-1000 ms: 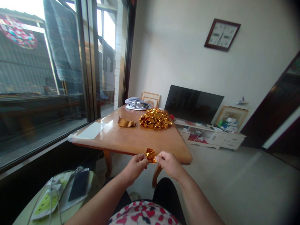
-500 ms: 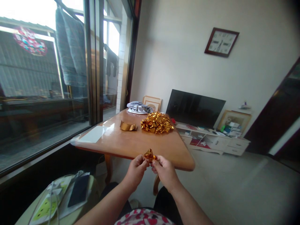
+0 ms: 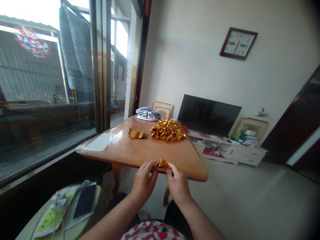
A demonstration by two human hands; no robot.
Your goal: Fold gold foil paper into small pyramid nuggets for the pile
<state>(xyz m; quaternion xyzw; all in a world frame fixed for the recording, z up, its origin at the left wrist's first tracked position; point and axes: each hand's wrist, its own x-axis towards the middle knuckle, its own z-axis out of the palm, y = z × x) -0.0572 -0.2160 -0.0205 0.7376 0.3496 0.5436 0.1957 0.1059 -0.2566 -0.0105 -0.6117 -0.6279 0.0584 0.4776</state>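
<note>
Both hands — left hand (image 3: 144, 180), right hand (image 3: 177, 182) — pinch unlabelled gold foil piece (image 3: 161, 164).

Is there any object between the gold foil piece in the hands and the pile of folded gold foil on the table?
Nothing visible. Both the left hand and right hand pinch the gold foil piece at the near table edge. Bare wood lies between it and the gold pile; the gold strip sits off to the left.
</note>
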